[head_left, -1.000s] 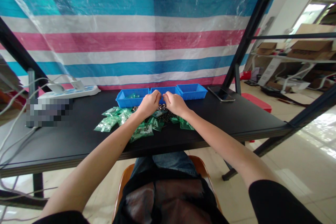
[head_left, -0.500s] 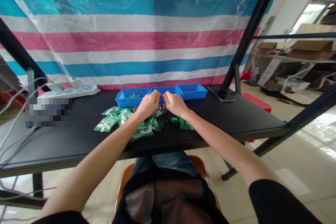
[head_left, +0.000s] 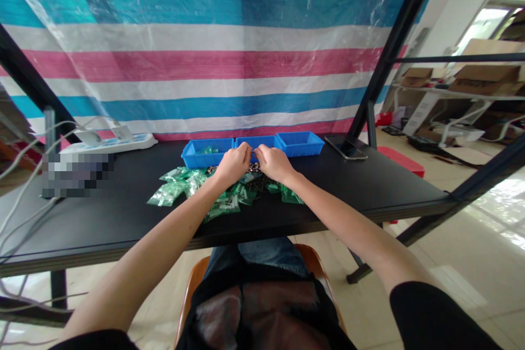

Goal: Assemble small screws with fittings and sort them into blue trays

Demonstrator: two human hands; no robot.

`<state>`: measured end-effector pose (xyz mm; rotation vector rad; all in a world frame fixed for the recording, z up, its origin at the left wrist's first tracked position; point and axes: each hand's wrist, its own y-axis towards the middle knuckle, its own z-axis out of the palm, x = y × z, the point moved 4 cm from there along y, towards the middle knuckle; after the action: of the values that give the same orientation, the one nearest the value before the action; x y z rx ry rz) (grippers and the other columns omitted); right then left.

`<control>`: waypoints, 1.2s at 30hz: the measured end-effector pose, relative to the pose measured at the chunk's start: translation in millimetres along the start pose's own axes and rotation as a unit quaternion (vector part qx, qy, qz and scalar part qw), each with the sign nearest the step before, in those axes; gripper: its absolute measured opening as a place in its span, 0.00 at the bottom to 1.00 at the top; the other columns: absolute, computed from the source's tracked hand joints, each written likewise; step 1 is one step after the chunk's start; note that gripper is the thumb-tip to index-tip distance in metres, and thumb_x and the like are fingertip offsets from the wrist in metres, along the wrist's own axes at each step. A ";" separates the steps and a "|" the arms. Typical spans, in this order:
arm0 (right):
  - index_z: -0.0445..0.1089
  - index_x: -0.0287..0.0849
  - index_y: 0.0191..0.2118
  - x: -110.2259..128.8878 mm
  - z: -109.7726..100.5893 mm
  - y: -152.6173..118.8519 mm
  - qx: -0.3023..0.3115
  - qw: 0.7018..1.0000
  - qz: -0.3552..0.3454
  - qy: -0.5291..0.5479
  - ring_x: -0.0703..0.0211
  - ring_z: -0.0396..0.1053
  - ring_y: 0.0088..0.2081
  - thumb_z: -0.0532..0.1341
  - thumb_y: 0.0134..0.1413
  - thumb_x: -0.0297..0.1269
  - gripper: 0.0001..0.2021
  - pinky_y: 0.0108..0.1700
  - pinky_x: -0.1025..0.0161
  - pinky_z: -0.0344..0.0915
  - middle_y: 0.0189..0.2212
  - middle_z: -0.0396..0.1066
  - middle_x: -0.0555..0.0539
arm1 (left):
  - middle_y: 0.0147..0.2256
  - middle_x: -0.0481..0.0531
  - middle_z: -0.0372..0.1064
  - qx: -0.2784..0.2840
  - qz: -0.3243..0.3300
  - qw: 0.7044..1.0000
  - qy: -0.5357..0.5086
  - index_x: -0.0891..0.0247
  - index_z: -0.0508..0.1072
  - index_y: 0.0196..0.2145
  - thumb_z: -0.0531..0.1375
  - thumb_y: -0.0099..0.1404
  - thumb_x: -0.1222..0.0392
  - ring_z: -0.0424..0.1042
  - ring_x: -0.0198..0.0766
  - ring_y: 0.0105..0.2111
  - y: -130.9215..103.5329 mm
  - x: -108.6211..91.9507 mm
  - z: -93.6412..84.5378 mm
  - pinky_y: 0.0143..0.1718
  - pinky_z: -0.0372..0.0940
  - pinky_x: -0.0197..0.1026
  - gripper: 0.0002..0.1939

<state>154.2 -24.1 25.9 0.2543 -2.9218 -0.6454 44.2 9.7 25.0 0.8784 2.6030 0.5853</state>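
My left hand point(head_left: 235, 165) and my right hand point(head_left: 273, 163) are close together, fingertips pinched, in front of the middle blue bin point(head_left: 262, 141). Whatever is between the fingers is too small and hidden to make out. Below the hands lies a pile of small metal parts point(head_left: 255, 169), some dark and screw-like. Green plastic bags point(head_left: 168, 192) with small parts in them lie left of and under my left forearm. More green bag pieces point(head_left: 290, 194) rest by my right wrist. The left blue bin point(head_left: 205, 159) holds some green bags point(head_left: 208, 150).
To the right stand the right blue bin point(head_left: 301, 147) and a phone point(head_left: 348, 147) lying flat on the black table point(head_left: 369, 186). A white power strip point(head_left: 110, 145) with plugs and cables sits at the left. A striped sheet point(head_left: 197, 65) hangs behind the table.
Both hands stay pinched at nearly the same spot. The view has shifted only very slightly; the bags and bins have not moved.
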 end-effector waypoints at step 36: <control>0.59 0.41 0.41 -0.7 0.8 1.6 -0.060 0.979 -0.054 0.188 0.61 0.64 0.25 0.52 0.59 0.33 0.06 0.28 0.67 0.53 0.23 0.66 0.53 | 0.29 0.54 0.70 -0.021 -0.038 0.999 -0.023 0.62 0.63 0.35 0.42 0.68 0.62 0.71 0.45 0.33 1.5 4.8 -1.4 0.28 0.53 0.39 0.12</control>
<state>154.6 -22.2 25.7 0.4678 -2.5122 -0.7001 40.6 13.4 26.1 0.7670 2.5607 0.5904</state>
